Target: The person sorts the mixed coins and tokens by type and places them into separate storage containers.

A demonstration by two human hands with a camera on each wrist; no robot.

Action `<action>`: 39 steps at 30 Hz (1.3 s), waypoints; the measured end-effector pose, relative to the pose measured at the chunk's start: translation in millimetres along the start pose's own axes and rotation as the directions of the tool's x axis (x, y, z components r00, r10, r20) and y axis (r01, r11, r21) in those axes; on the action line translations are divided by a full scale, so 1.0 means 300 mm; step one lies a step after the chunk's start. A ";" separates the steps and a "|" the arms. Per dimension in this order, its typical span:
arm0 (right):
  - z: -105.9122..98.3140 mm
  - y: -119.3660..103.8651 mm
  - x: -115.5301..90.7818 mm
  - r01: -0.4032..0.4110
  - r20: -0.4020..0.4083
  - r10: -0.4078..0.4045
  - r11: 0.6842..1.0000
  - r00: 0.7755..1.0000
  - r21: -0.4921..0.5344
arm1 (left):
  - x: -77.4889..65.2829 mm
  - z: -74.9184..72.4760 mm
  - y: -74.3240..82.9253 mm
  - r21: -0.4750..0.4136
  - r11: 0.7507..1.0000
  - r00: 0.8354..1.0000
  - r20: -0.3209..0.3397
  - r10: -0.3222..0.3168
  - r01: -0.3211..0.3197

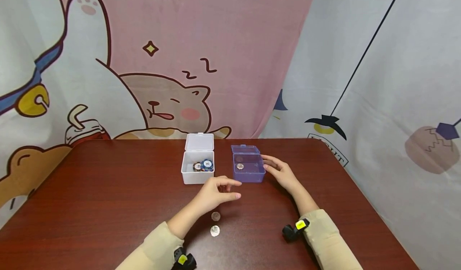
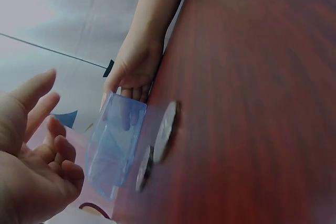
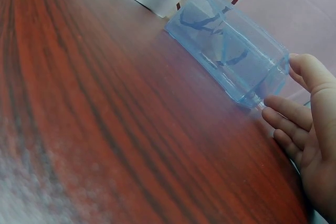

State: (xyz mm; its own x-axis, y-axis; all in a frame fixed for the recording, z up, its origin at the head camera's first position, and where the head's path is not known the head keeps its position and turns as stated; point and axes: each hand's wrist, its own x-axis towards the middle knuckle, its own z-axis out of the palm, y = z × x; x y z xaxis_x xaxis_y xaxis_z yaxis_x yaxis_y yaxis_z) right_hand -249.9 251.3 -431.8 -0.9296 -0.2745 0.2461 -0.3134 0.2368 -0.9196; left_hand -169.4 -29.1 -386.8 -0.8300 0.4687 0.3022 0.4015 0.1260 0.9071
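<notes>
A clear blue plastic box (image 1: 248, 177) stands with its lid (image 1: 245, 149) tipped back, and a silver coin (image 1: 240, 166) lies inside. My right hand (image 1: 282, 176) touches the box's right end with fairly straight fingers; in the right wrist view its thumb (image 3: 310, 69) is at the rim. My left hand (image 1: 216, 192) hovers just in front of the two boxes, thumb and index finger apart with nothing between them. In the left wrist view its other fingers (image 2: 65, 156) are loosely bent. Two more coins, one darker (image 1: 215, 216) and one shiny (image 1: 215, 231), lie on the table below the left hand.
A white lidded box (image 1: 196, 178), also with its lid back, stands left of the blue one and holds several poker chips (image 1: 207, 165). Both are near the far edge of the dark red wooden table (image 1: 108, 206). A cartoon-printed cloth (image 1: 252, 62) hangs behind.
</notes>
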 end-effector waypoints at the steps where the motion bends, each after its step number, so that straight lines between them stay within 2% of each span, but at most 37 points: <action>1: 0.000 0.000 0.000 -0.001 0.000 0.001 1.000 1.000 0.001 | -0.008 -0.007 0.003 0.001 1.000 1.000 0.020 -0.007 0.007; 3: -0.001 -0.001 -0.001 -0.002 0.001 0.002 1.000 1.000 0.001 | -0.018 -0.019 -0.018 0.011 1.000 0.999 0.052 -0.013 0.012; 9: -0.002 -0.003 -0.002 0.000 0.002 0.000 1.000 1.000 -0.006 | -0.033 -0.056 -0.143 0.060 0.998 0.990 0.138 -0.018 0.010; 13: -0.001 -0.002 -0.001 0.000 0.002 0.000 1.000 1.000 -0.008 | -0.049 -0.094 -0.176 0.088 0.996 0.977 0.212 -0.040 0.021; 20: -0.001 -0.001 -0.002 0.001 0.001 -0.001 1.000 1.000 -0.011 | -0.071 -0.136 -0.188 0.150 0.986 0.939 0.323 -0.115 0.070; 23: -0.002 -0.001 -0.002 0.002 0.003 -0.002 1.000 1.000 -0.015 | -0.075 -0.145 -0.188 0.181 0.982 0.930 0.349 -0.117 0.056; 30: 0.000 -0.003 0.000 0.005 0.003 -0.005 1.000 1.000 -0.022 | -0.077 -0.158 -0.186 0.232 0.972 0.913 0.403 -0.062 -0.036; 39: -0.001 -0.002 -0.001 0.004 0.004 -0.004 1.000 1.000 -0.026 | -0.080 -0.147 -0.203 0.259 0.963 0.909 0.414 -0.046 -0.070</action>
State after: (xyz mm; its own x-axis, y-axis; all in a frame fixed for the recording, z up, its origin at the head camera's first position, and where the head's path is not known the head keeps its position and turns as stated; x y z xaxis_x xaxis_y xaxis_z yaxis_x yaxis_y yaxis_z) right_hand -249.5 251.6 -431.1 -0.9276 -0.2791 0.2482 -0.3219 0.2602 -0.9103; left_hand -190.9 -86.6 -436.5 -0.6124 0.7826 0.1118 0.5448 0.3153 0.7770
